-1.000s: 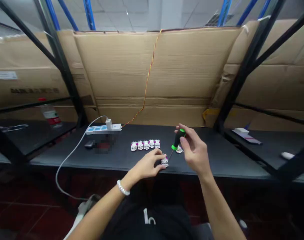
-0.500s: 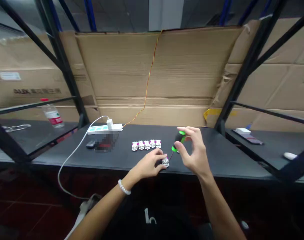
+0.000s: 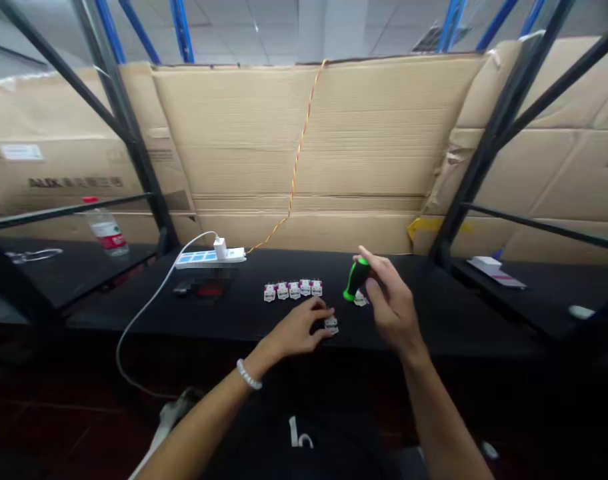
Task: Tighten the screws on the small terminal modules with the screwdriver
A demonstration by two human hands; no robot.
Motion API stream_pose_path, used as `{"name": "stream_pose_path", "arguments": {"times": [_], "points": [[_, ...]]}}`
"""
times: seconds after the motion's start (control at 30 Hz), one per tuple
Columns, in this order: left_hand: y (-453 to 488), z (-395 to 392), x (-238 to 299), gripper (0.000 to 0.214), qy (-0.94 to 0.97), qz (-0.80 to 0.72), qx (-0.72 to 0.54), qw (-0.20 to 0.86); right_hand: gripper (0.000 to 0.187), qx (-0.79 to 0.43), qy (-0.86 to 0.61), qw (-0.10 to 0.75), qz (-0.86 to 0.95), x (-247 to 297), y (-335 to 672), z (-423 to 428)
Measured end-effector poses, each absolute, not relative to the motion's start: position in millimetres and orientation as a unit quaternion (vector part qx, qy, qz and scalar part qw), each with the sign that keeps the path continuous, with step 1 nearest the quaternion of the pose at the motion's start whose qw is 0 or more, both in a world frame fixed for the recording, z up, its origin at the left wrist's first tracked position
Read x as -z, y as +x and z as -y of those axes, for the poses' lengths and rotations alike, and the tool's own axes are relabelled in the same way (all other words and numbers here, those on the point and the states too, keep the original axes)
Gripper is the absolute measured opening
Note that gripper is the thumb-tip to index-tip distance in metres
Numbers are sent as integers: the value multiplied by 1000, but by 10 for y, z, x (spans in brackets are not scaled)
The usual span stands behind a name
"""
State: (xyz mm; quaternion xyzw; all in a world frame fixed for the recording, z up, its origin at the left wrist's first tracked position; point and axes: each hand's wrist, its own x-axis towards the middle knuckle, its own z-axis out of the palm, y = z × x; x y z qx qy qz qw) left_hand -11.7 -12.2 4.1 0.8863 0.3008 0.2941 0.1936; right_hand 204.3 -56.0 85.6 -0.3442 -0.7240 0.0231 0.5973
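With thumb and fingers pinched, my left hand holds a small white plastic part near the front edge of the dark table. My right hand has its fingers at the green-and-black handle of a screwdriver, tilted with its lower end toward that part. The blade is hard to make out against the dark surface. Just behind the screwdriver lies another white part, half covered by the handle and hand. Left of these, several white-and-purple parts stand side by side in a row.
A white power strip with a plugged-in charger sits at the back left, its white cable hanging over the front edge. Black rack posts flank the table, and cardboard closes off the back.
My right hand's fingers have shifted around the screwdriver handle, with the thumb moved right and lower. The handle now leans more upright. My left hand and its part stay put.
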Motion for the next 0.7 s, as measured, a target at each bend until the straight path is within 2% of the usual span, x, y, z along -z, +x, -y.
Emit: {"name": "stream_pose_path", "arguments": {"times": [0.2,0.37,0.53,0.7], "points": [[-112,113,-32,40,886,-296,-301,193,41,26,-375,620,688,-866,2004,564],[-115,120,-48,40,887,-297,-295,194,46,-39,-351,607,712,-856,2007,550],[-118,119,-43,40,886,-296,-300,193,40,36,-391,629,672,-853,2011,550],[-119,109,-27,40,885,-294,-300,198,46,-45,-361,611,703,-848,2016,541]]}}
